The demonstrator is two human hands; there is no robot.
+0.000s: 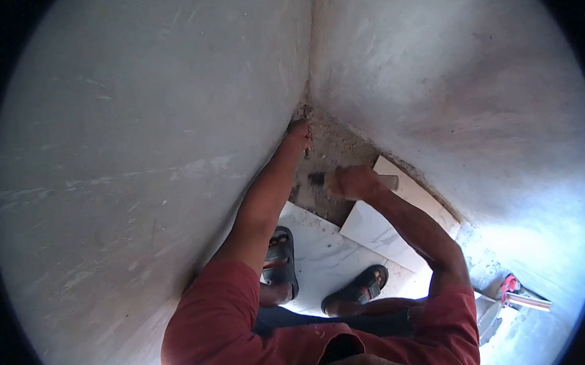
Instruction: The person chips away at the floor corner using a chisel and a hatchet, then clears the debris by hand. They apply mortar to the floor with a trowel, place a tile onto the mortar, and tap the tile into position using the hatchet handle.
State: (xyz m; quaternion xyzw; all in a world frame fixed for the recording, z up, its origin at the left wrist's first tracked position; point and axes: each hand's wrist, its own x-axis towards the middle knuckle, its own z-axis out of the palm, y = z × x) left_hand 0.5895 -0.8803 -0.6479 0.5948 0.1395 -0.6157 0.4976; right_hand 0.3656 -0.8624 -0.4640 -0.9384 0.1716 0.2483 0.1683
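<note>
My left hand [300,131] is down in the corner where the two walls meet, its fingers closed round something thin that I cannot make out. To the right, my right hand [354,182] is wrapped round the handle of a hammer [388,181]. The dark head of the hammer points left, over the rough, crumbly floor patch [333,145]. White marble-patterned tiles [327,239] border this patch on the near side, and one tile [376,228] lies at an angle beneath my right forearm.
Grey plastered walls [140,124] rise closely on the left and right [458,97]. My sandalled feet [362,287] stand on the tiles. A red item [509,284] and a striped strip [531,302] lie by the right wall, near the lower right.
</note>
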